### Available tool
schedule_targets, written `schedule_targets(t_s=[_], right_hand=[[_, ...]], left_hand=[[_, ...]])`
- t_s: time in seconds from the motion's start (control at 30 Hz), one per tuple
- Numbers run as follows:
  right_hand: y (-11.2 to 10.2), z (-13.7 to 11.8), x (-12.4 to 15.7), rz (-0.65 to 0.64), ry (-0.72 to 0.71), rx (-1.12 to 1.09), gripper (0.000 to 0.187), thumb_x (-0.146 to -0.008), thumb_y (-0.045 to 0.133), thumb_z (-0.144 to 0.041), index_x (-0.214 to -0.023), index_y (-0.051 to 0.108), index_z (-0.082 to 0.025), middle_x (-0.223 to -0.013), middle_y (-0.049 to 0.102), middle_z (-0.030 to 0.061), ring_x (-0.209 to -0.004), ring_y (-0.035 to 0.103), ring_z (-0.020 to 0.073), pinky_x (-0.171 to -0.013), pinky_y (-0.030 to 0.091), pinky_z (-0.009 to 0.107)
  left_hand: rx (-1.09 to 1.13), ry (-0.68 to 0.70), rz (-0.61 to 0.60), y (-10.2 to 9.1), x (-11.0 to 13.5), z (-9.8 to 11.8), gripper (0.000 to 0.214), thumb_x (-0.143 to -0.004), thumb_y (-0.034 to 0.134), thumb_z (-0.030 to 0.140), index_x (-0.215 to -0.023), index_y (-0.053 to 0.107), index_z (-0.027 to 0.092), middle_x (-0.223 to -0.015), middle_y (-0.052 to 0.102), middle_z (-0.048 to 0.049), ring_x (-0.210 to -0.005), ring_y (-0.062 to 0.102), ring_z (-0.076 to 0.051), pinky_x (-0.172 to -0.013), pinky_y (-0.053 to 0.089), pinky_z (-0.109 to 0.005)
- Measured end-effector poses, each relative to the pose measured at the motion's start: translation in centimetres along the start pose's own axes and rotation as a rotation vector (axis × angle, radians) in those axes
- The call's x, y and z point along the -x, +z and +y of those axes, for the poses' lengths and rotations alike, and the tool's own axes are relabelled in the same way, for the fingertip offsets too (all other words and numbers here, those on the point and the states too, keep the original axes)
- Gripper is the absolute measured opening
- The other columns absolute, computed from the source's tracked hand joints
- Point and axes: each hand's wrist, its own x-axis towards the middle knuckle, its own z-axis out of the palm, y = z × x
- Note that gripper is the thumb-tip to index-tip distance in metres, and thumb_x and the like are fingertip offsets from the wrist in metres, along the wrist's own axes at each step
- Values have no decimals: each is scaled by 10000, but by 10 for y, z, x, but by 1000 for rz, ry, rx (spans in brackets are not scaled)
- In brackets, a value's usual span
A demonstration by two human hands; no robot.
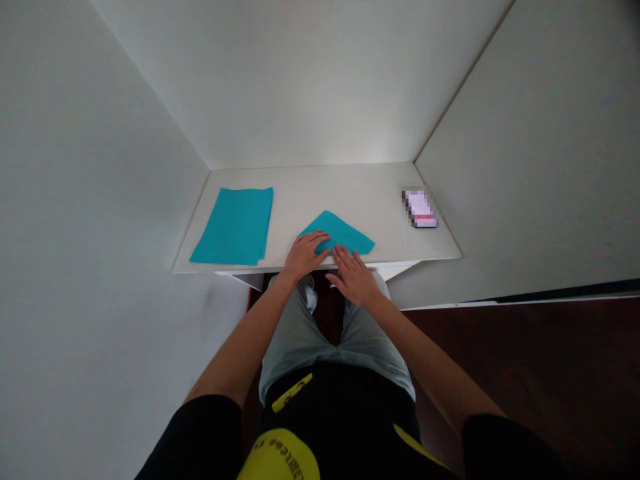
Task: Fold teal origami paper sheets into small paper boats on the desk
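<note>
A folded sheet of teal paper (343, 230) lies on the white shelf near its front edge, its outline close to a triangle with a corner pointing to the back wall. My left hand (305, 253) rests on the left part of this paper, fingers stretched out and pointing right. On its lower edge lie the fingertips of my right hand (354, 275), which is flat with the thumb spread to the left. Both hands cover part of the paper's left and front edges. Neither hand grips anything.
To the left on the white shelf (300, 183) lies a stack of teal paper sheets (235, 227), slightly misaligned. A phone (421, 208), blurred by pixelation, lies at the right end. Walls close off the shelf at the back, left and right. My legs are below the front edge.
</note>
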Motion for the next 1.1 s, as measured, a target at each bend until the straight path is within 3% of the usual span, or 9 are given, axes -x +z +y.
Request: schedule_targets(t_s=[0.13, 0.43, 0.6, 0.7, 0.77, 0.83, 0.93, 1.0, 1.1], right_hand=[[3, 4, 5, 9, 8, 0, 785, -1138, 371, -594, -1773, 223, -158, -1787, 317, 179, -1670, 313, 339, -1355, 263, 632], [-21, 48, 38, 42, 90, 67, 725, -1139, 382, -561, -1763, 287, -203, -1741, 424, 160, -1611, 428, 361, -1346, 239, 672], [-28, 24, 43, 47, 50, 43, 680, -1117, 451, -603, -1669, 492, -209, -1643, 578, 145, -1562, 495, 360, -1350, 246, 654], [-32, -1, 42, -20, -102, -26, 631, -1097, 514, -615, -1590, 595, -231, -1553, 670, 121, -1530, 533, 337, -1350, 277, 605], [-36, -10, 37, -50, -195, -77, 575, -1093, 541, -592, -1568, 618, -278, -1507, 708, 94, -1507, 556, 320, -1344, 290, 584], [-42, -8, 26, -21, -193, -106, 526, -1104, 535, -543, -1567, 616, -307, -1490, 715, 86, -1473, 580, 310, -1324, 321, 562], [-47, 17, -4, 83, -28, -114, 554, -1117, 482, -503, -1615, 549, -270, -1497, 685, 128, -1418, 588, 336, -1251, 406, 534], [-44, 41, -29, 137, 91, -136, 639, -1105, 460, -539, -1654, 482, -212, -1494, 654, 176, -1382, 581, 382, -1198, 449, 561], [-32, 72, -63, 153, 192, -133, 714, -1056, 514, -587, -1627, 496, -158, -1490, 610, 227, -1361, 562, 437, -1157, 466, 610]], left_hand=[[3, -4, -10, 0, 0, -1, 414, -1068, 635, 420, -1457, 677, 286, -1573, 659, -37, -1539, 527, -251, -1298, 397, -472], [-8, 32, -68, -2, 0, -6, 382, -1089, 577, 413, -1448, 698, 359, -1614, 616, -3, -1571, 467, -278, -1288, 389, -512], [-94, -135, 48, 1, -10, 7, 314, -1080, 553, 321, -1289, 783, 361, -1512, 665, -59, -1415, 527, -361, -1161, 435, -596], [-141, -224, 119, 7, -20, 19, 374, -1076, 496, 239, -1359, 732, 300, -1427, 678, -142, -1297, 573, -376, -1090, 445, -604], [-155, -288, 175, 12, -25, 22, 369, -1083, 498, 275, -1401, 682, 248, -1417, 663, -181, -1278, 576, -390, -1074, 444, -603], [-165, -333, 211, 14, -29, 20, 353, -1080, 551, 383, -1368, 673, 217, -1401, 658, -197, -1277, 574, -399, -1066, 446, -588], [-162, -313, 164, 10, -31, 11, 330, -1057, 615, 504, -1190, 717, 220, -1278, 707, -167, -1230, 608, -379, -1041, 456, -541], [-130, -259, 84, 5, -30, 6, 299, -1077, 588, 497, -1077, 733, 235, -1142, 745, -128, -1147, 650, -345, -1021, 460, -516], [-95, -170, -1, 0, -27, 5, 282, -1104, 550, 446, -1052, 743, 248, -1050, 757, -95, -1085, 675, -309, -1019, 459, -495]])
